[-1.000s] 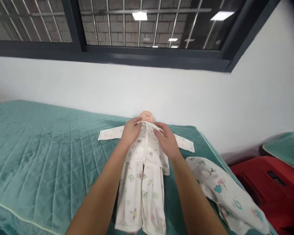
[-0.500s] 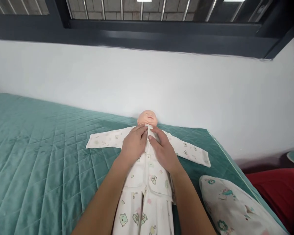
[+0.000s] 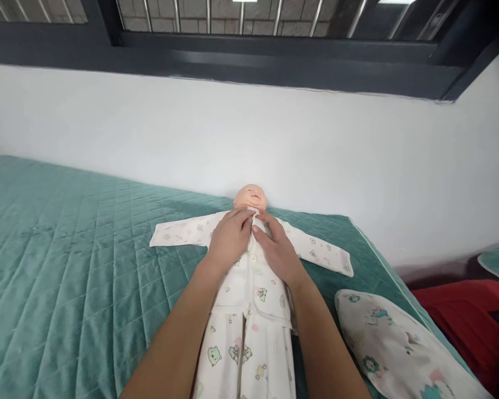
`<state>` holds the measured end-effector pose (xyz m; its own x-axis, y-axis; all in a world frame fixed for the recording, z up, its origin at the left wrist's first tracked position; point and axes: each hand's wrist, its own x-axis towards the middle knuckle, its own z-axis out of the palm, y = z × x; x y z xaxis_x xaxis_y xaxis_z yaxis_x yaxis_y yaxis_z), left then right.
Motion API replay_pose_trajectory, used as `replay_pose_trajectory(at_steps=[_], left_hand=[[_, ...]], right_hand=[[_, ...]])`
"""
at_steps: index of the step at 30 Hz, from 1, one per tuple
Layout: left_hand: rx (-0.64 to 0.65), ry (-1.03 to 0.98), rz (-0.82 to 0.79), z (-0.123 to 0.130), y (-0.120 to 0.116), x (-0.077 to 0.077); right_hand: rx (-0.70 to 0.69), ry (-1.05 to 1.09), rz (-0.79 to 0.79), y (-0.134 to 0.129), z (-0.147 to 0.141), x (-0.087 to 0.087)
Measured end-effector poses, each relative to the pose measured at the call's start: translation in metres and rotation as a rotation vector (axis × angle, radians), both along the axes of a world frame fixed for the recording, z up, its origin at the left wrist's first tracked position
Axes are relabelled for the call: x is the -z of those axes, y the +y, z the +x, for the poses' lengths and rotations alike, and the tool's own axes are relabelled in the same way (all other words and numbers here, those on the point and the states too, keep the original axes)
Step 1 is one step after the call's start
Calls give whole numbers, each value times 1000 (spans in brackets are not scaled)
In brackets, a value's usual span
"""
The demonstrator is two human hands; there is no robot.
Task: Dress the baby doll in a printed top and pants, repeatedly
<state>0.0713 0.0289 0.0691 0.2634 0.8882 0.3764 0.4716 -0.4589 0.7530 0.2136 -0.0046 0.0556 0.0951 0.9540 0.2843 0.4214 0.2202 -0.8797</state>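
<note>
A baby doll (image 3: 250,197) lies on its back, its head by the wall. It wears a white printed jacket (image 3: 266,296) with sleeves spread to both sides, and matching trousers (image 3: 222,354). At the collar, my left hand (image 3: 232,235) has its fingers closed on the jacket's front edge. Opposite it, my right hand (image 3: 276,246) pinches the other front edge just below the neck, thumb and forefinger bent inward. The fingertips almost meet over the opening and hide the top fastening. A button (image 3: 253,258) shows lower on the front.
A green quilted cover (image 3: 87,266) spreads under the doll. A white printed cloth bundle (image 3: 393,338) lies at the right near the edge. Beyond that edge is a red item (image 3: 466,316). A white wall (image 3: 191,133) and dark window frame (image 3: 274,61) stand behind.
My fingers have closed in slightly on the collar, the left fingertips shifting right. The view has tilted a little; the doll and bundle have not visibly moved on the cover.
</note>
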Motion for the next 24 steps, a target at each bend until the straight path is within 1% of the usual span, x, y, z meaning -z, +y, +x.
replay_pose_trajectory(at_steps=[5,9,12,17,21,24], left_hand=[[15,-31,13,0,1,0],[105,-109,-43,-5,1,-1],[181,-167,-89,-11,-4,-5],[243,-200,-137,-20,-12,-7],[259,-227,-203,-21,-11,-2],[274,-218,-225,-21,-8,-2]], right_hand=[[61,169,10,4,1,12],[46,241,38,7,4,19],[0,261,64,2,5,19],[-59,260,106,-14,1,15],[-34,285,138,-23,-2,16],[-25,243,139,-25,-3,13]])
